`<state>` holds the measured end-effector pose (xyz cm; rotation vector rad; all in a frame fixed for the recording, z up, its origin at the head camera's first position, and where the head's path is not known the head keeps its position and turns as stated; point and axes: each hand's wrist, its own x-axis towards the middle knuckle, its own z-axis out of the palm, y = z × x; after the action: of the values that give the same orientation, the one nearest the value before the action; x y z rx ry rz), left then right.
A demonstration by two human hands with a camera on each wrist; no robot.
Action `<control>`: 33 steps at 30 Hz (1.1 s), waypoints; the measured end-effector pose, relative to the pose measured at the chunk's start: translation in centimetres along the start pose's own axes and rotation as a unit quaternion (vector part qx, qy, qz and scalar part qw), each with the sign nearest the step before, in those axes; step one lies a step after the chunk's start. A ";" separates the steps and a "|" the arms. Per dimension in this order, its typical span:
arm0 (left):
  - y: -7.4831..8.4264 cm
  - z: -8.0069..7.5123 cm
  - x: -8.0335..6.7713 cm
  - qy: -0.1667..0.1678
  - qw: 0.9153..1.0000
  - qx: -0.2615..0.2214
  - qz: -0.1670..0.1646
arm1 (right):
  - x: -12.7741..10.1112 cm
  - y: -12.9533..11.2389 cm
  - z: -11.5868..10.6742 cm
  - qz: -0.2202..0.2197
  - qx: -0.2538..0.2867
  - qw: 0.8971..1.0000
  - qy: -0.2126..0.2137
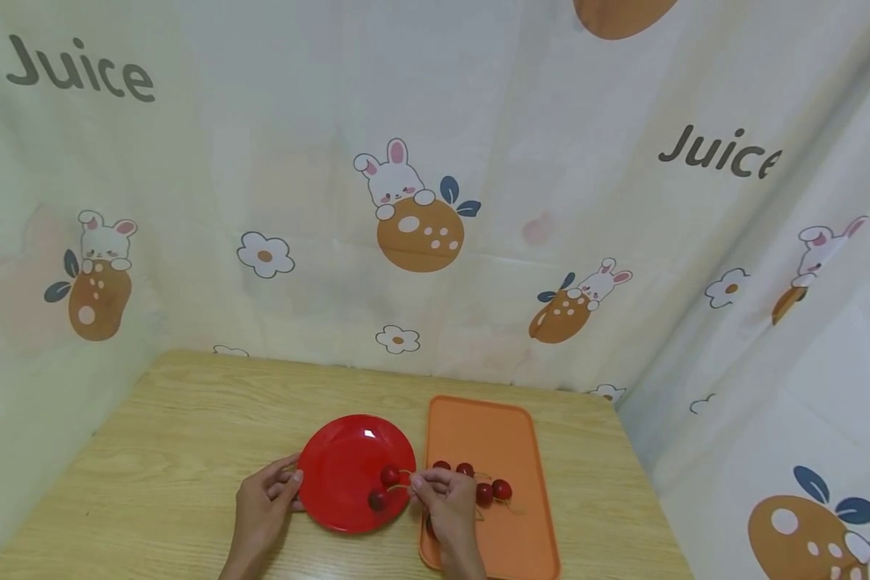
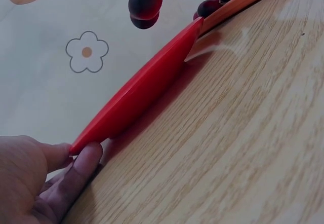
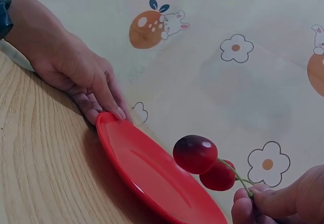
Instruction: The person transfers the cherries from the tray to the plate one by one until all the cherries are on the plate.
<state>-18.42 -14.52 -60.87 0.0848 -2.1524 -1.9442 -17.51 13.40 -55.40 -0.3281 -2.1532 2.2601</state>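
My left hand [image 1: 263, 499] grips the left rim of a round red plate [image 1: 337, 471], thumb on top and fingers beneath the edge, as the left wrist view also shows. Between thumb and fingertips, my right hand [image 1: 447, 501] pinches the green stems of a pair of dark red cherries [image 3: 195, 154]. They hang over the right part of the plate, and in both wrist views they show above its surface. Several more cherries [image 1: 502, 490] lie with their stems on an orange tray [image 1: 482, 427], partly hidden behind my right hand.
The orange tray stands just right of the plate on a light wood-grain table [image 1: 246, 403]. A pale curtain [image 1: 297, 161] printed with rabbits, oranges and flowers hangs along the table's back and both sides.
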 end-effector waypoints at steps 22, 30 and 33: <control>0.1 0.0 -0.1 -0.004 1.000 0.012 -0.008 | 1.2 -0.3 1.0 -0.011 0.018 0.999 -0.023; 0.1 -0.2 -0.1 -0.008 1.000 0.002 -0.026 | 1.1 -0.1 1.7 -0.007 0.003 1.000 -0.019; 0.1 -0.2 -0.2 -0.011 1.000 -0.001 -0.016 | 0.9 -0.2 2.1 -0.007 0.003 1.000 -0.019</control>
<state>-18.19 -14.70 -60.81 0.0990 -2.1763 -1.9735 -18.76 11.50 -55.24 -0.2715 -2.1587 2.2842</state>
